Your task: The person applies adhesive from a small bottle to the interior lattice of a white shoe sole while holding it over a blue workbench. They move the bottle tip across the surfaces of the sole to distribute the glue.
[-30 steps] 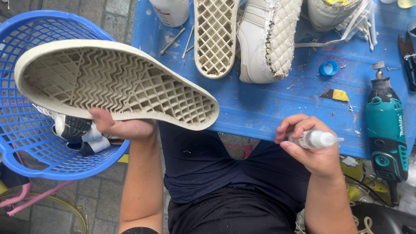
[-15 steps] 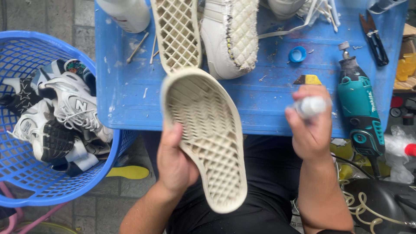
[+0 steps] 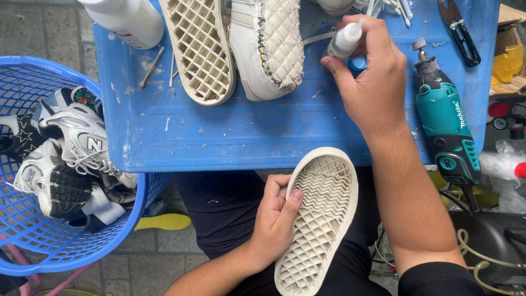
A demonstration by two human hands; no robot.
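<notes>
My left hand grips a cream rubber shoe sole over my lap, its waffle-patterned inside facing up. My right hand reaches over the blue table and holds a small white glue bottle, nozzle pointing up and away. A small blue cap lies on the table just beside that hand. On the table's far side lie a second cream sole and a white shoe upper with a rough, frayed underside.
A teal rotary tool lies on the table's right edge. A blue plastic basket of white and black sneakers stands at the left. A large white bottle and black cutters sit at the back; hoses and clutter at right.
My left hand has lowered the sole from over the table to my lap. My right hand has carried the glue bottle forward and up over the table, toward the shoe upper.
</notes>
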